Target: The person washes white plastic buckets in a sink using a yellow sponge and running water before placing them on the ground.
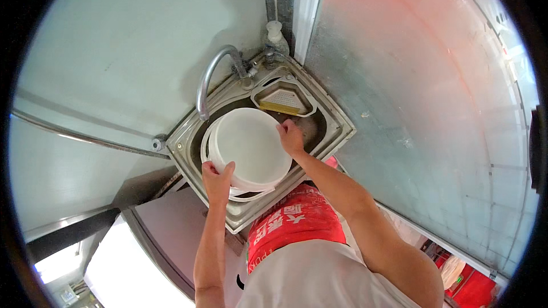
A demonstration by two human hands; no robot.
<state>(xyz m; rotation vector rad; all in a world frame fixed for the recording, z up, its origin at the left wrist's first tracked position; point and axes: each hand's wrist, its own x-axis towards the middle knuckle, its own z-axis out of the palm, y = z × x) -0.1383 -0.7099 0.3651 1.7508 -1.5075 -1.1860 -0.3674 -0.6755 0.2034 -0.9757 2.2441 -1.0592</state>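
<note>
A round white plastic bucket [252, 147] stands in the metal sink [342, 130], partly over its near left rim. My left hand [217, 182] grips the near left side of the bucket's rim, the thumb on top. At the right side of the same rim, my right hand [292, 136] pinches the edge. White bands, perhaps a handle or another rim, show beneath the bucket. Behind it a corner strainer basket [282, 98] with a yellow strip sits in the sink. The curved metal faucet [207, 77] arches down beside the bucket's far left edge.
A white pump bottle [276, 36] stands in the corner behind the sink. Pale walls meet there, the right one a translucent panel [411, 115]. A pipe [90, 137] runs along the left wall. A large white and grey appliance or cabinet [171, 231] is at the lower left.
</note>
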